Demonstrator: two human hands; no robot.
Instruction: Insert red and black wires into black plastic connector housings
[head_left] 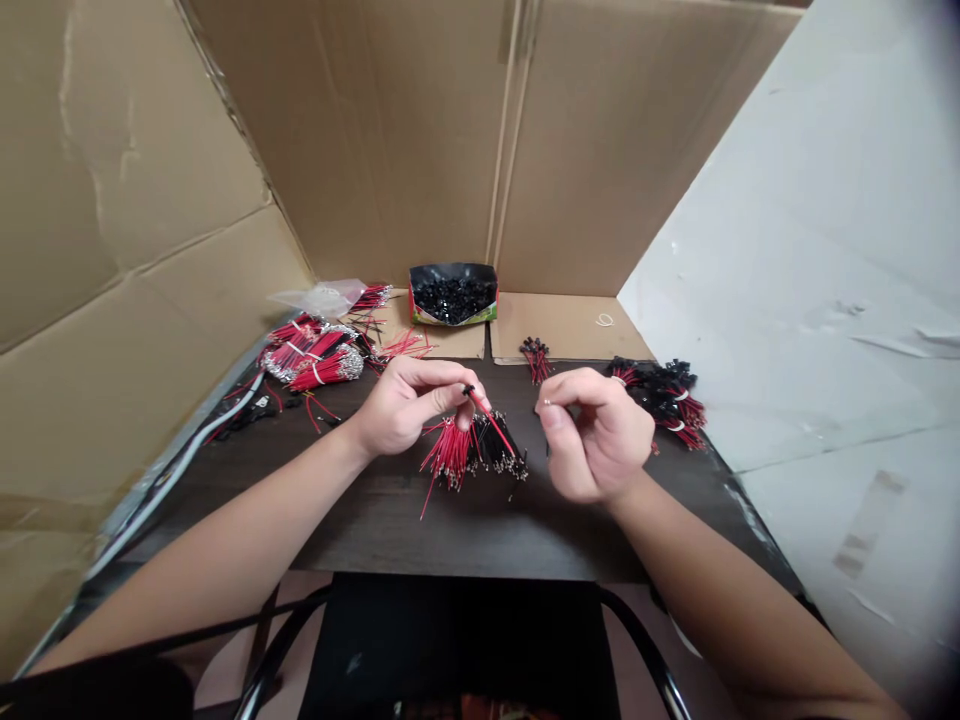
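Observation:
My left hand pinches a small black connector housing between thumb and fingertips. A red wire runs from the housing down to the right. To its right, my right hand is closed in a pinch, with a tiny shiny metal terminal showing at the fingertips; most of the wire behind it is hidden, though a dark end seems to hang below. Under and between the hands lie loose red wires and black wires with metal terminals on their ends.
An open box of black housings stands at the back. Tied red-and-black wire bundles and a plastic bag lie left. Wires with black connectors and tied bundles lie right. Cardboard walls enclose the dark table.

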